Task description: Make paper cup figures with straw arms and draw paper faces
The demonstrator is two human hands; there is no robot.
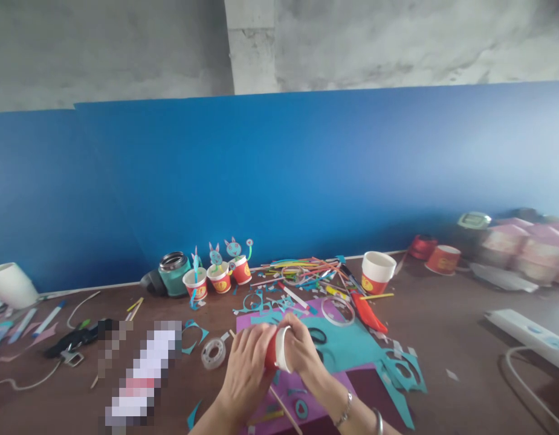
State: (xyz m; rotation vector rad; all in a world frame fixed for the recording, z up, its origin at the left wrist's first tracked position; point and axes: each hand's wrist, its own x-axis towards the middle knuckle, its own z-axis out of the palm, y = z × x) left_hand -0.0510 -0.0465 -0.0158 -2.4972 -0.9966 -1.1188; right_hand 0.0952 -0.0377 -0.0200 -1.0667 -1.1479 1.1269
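In the middle of the table, a red and white paper cup (pixel 284 350) is tipped on its side between my two hands. My left hand (pixel 248 365) wraps round the red body with its fingers closed. From the other side my right hand (pixel 303 349) grips the cup at its white rim, fingers bent and partly hidden in the mouth. Under them lie purple paper (pixel 319 399) and teal paper (pixel 352 344). Black scissor handles (pixel 317 335) show just beyond the right hand. A roll of clear tape (pixel 213 353) lies left of the left hand.
Paper cups with teal cat figures (pixel 219 279) stand at the back beside a teal flask (pixel 174 275). Coloured strips (pixel 301 272) are heaped behind my hands. Another paper cup (pixel 378 272) stands at back right. A white power strip (pixel 530 338) lies far right.
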